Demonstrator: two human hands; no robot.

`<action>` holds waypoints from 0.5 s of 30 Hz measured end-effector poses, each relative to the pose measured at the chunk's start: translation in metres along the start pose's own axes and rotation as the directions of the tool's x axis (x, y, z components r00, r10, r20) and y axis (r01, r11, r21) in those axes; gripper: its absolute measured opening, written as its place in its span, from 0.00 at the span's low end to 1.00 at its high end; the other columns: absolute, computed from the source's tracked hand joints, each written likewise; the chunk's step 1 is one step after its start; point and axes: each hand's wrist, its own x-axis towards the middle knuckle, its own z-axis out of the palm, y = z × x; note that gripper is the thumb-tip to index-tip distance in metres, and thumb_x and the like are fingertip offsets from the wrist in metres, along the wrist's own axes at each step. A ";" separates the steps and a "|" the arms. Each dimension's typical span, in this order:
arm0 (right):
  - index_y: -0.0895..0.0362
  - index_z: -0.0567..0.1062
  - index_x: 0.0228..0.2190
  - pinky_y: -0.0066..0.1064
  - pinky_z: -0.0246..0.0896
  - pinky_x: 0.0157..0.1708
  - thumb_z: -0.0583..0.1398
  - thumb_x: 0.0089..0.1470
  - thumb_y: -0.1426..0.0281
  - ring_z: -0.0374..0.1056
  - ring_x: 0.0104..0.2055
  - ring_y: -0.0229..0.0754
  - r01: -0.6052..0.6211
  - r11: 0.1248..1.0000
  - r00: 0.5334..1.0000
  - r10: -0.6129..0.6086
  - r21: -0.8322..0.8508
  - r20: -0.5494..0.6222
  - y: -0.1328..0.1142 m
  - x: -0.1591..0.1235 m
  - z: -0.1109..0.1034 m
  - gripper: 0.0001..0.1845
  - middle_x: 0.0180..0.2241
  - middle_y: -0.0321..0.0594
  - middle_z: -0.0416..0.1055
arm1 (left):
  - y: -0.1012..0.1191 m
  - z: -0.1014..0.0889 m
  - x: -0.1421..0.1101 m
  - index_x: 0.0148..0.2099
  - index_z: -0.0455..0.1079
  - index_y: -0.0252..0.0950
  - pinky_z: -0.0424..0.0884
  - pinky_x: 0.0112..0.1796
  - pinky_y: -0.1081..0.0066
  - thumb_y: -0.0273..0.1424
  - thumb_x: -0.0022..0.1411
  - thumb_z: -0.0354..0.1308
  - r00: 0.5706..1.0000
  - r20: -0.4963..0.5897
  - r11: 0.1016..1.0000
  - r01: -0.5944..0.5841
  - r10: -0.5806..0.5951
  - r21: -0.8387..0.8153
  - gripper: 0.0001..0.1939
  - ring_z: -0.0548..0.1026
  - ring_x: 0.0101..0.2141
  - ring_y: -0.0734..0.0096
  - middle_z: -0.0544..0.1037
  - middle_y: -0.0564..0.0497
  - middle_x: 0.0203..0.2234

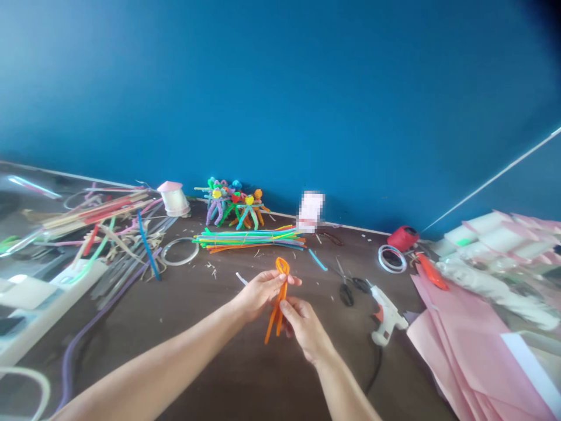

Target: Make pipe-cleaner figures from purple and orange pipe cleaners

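An orange pipe cleaner (pixel 280 304), looped at its top with two loose ends hanging down, is held up over the dark table (pixel 210 362). My left hand (pixel 263 290) pinches it just under the loop. Lower down, my right hand (pixel 302 324) is closed on its strands between thumb and fingers. Beyond my hands lies a bundle of coloured pipe cleaners (pixel 249 238). Behind that, several small pipe-cleaner figures (pixel 236 204) stand against the blue wall.
Scissors (pixel 346 286) and a white glue gun (pixel 388 316) lie to the right, near pink sheets (pixel 464 339). On the left are a power strip (pixel 56 298), a ring of clear tape (pixel 179 251) and loose sticks and pipe cleaners. A red spool (pixel 402 238) stands at the back right.
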 end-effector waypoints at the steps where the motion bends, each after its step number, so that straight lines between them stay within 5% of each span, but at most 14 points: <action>1: 0.62 0.72 0.27 0.22 0.46 0.16 0.54 0.48 0.53 0.55 0.18 0.31 0.000 1.000 1.000 0.000 0.028 -0.008 0.003 0.000 0.003 0.23 0.17 0.34 0.63 | 0.000 -0.001 0.000 0.30 0.70 0.31 0.64 0.25 0.76 0.37 0.51 0.58 1.000 -0.002 1.000 0.022 -0.022 0.000 0.12 0.70 0.25 0.75 0.75 0.45 0.34; 6: 0.62 0.72 0.28 0.24 0.48 0.20 0.56 0.49 0.56 0.59 0.19 0.34 -0.082 0.946 0.996 0.067 0.314 0.058 0.007 -0.003 0.009 0.19 0.17 0.37 0.67 | 0.003 -0.004 -0.001 0.31 0.70 0.31 0.56 0.17 0.78 0.39 0.50 0.58 0.990 -0.014 0.989 0.140 -0.139 0.054 0.14 0.64 0.17 0.83 0.74 0.44 0.37; 10: 0.59 0.69 0.36 0.26 0.52 0.22 0.59 0.47 0.61 0.59 0.18 0.33 -0.116 0.859 0.992 0.072 0.499 0.107 0.004 -0.007 0.018 0.17 0.20 0.34 0.67 | 0.006 -0.001 -0.003 0.30 0.70 0.31 0.59 0.21 0.79 0.39 0.50 0.58 0.994 -0.091 0.974 0.072 -0.054 0.213 0.13 0.68 0.24 0.77 0.74 0.46 0.33; 15: 0.59 0.67 0.28 0.21 0.41 0.14 0.59 0.46 0.63 0.40 0.11 0.25 -0.169 0.857 0.986 0.154 0.487 0.071 0.004 -0.007 0.015 0.11 0.13 0.23 0.51 | 0.010 -0.005 -0.008 0.27 0.68 0.32 0.55 0.18 0.78 0.37 0.49 0.59 0.986 -0.103 0.988 0.141 -0.134 0.069 0.12 0.66 0.21 0.77 0.74 0.48 0.26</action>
